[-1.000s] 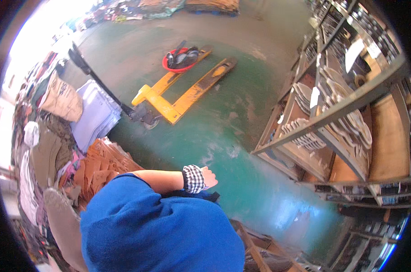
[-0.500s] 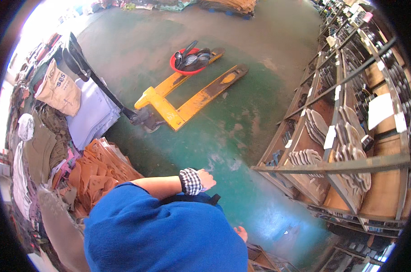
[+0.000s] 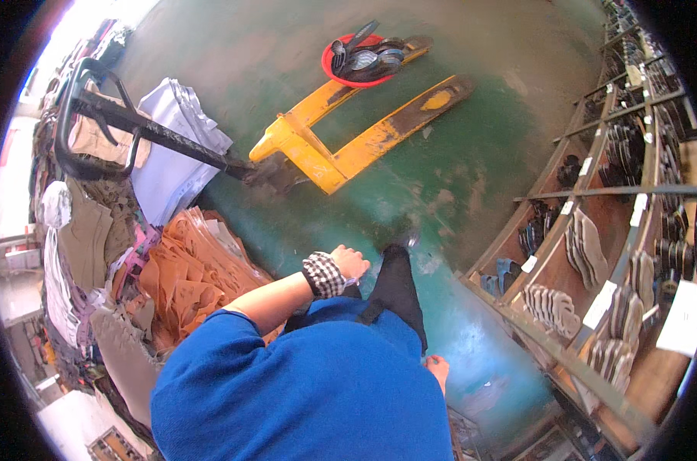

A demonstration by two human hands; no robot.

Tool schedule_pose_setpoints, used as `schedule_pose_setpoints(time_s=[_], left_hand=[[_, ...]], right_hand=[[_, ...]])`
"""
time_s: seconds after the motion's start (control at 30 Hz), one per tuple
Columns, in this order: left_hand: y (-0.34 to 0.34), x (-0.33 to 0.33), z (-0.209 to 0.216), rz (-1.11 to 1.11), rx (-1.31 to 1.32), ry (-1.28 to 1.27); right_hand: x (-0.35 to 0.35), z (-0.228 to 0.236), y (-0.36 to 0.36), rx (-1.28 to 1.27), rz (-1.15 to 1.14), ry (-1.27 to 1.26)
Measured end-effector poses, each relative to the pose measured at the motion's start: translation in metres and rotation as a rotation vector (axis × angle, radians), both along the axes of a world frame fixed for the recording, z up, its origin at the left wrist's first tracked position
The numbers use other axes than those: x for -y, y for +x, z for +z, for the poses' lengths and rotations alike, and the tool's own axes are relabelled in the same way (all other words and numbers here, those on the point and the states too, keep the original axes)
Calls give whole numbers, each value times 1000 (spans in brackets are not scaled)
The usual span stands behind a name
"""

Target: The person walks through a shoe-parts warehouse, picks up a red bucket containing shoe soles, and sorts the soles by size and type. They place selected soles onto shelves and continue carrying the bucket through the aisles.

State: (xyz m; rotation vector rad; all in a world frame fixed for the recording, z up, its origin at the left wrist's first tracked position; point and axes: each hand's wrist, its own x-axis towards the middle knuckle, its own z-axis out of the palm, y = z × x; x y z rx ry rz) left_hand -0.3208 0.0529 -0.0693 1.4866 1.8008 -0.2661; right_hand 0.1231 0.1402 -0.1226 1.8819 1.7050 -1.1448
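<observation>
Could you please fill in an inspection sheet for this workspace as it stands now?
Surface: green floor, scuffed, with a bright glare patch.
Nearby equipment: yellow pallet jack; red basin on one fork, holding dark pieces.
Clutter: piled orange-brown sheets and white sheets at left, edges uneven.
Hands: left hand, wearing a checked wristband, is over the floor, fingers bent, nothing clearly held; right hand is partly hidden by the blue shirt, grip unclear.
Cables: nothing seen.
Surroundings: compartmented rack at right, with grey sole-shaped pieces standing in rows.
</observation>
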Motion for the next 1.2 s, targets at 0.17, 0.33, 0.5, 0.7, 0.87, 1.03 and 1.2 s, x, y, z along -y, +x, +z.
schedule_pose_setpoints(time_s=[0.17, 0.33, 0.5, 0.7, 0.87, 1.03, 1.2], left_hand=[[-44, -76, -17, 18, 47, 84], [-133, -144, -13, 127, 14, 107], [-208, -176, 9, 574, 124, 194], [-293, -176, -13, 1028, -232, 440], [-414, -214, -113, 1358, -62, 317], [-603, -294, -236, 1280, -14, 28], [-765, -353, -348, 1310, -65, 116]], right_hand=[[-76, -62, -58, -46, 277, 102], [-219, -101, -151, -200, -38, -159], [-336, -72, -268, -379, -494, -196], [-385, -44, -389, -315, -325, -284], [-389, -66, -460, -375, -315, -326], [-331, -65, -526, -115, -573, -132], [-302, -47, -644, 289, 103, -222]])
